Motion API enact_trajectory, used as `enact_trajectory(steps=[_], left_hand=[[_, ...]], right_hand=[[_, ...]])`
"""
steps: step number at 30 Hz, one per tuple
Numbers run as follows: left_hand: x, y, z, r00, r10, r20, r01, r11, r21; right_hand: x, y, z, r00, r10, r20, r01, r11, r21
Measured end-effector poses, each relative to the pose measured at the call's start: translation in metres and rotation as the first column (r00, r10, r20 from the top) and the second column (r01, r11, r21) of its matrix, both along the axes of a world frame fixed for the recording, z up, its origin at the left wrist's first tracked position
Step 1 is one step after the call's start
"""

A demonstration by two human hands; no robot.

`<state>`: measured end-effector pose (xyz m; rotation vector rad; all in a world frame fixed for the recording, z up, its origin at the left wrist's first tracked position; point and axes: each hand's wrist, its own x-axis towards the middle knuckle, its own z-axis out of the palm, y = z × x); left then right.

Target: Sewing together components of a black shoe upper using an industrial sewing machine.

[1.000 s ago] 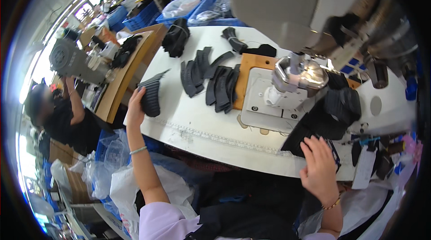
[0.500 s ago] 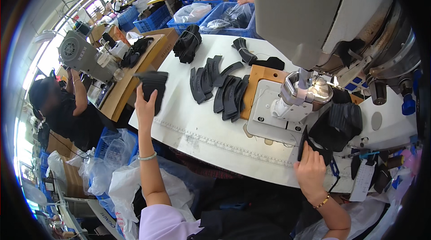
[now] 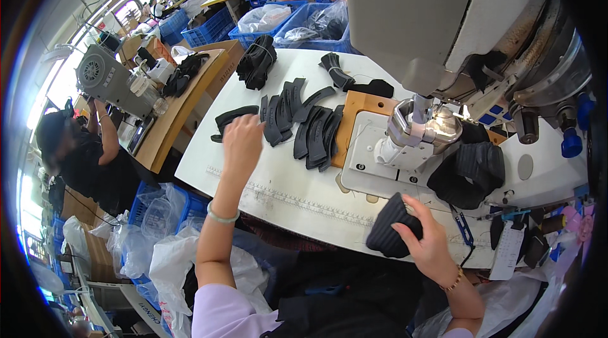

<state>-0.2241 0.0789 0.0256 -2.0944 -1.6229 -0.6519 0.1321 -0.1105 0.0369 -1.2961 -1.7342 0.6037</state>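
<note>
My right hand grips a black ribbed fabric piece over the table's front edge, thumb on its face. At the left of the white table, my left hand is closed, its fingertips at the leftmost of several curved black strips. What those fingers hold, if anything, is hidden. Another black piece lies just beyond that hand. More curved strips lie beside a wooden board. A sewing machine's metal head stands over its pale plate.
Tied black bundles and a strapped black piece lie toward the back. Black ribbed pieces rest right of the machine, near blue-handled snips. Plastic bags and a blue crate stand left. A person works at another machine.
My left hand has put down the black piece it held up and moved right to the strips. My right hand has brought a ribbed piece away from the machine, leftward and nearer me.
</note>
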Motion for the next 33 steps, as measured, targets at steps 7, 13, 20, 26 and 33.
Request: enact_trajectory(steps=[7, 13, 20, 26, 33], left_hand=[[0.073, 0.098, -0.005, 0.952, -0.129, 0.276, 0.224, 0.911, -0.345], [0.083, 0.147, -0.028, 0.953, -0.02, 0.301, 0.17, 0.86, -0.48], [0.083, 0.103, 0.027, 0.775, -0.149, 0.614, 0.235, 0.97, -0.061], [0.126, -0.005, 0.08, 0.489, -0.215, 0.845, 0.747, 0.604, -0.279], [0.153, -0.029, 0.077, 0.115, -0.338, 0.934, 0.957, 0.29, -0.012]], right_hand=[[-0.007, 0.017, -0.03, 0.835, -0.125, 0.536, -0.149, 0.886, 0.439], [-0.006, -0.006, -0.015, 0.653, 0.11, 0.75, -0.234, 0.97, 0.061], [0.002, 0.012, 0.003, 0.782, -0.084, 0.618, -0.221, 0.889, 0.4], [0.035, 0.038, 0.053, 0.724, -0.46, 0.514, -0.179, 0.594, 0.784], [0.049, 0.077, 0.057, 0.841, -0.353, 0.409, -0.145, 0.582, 0.8]])
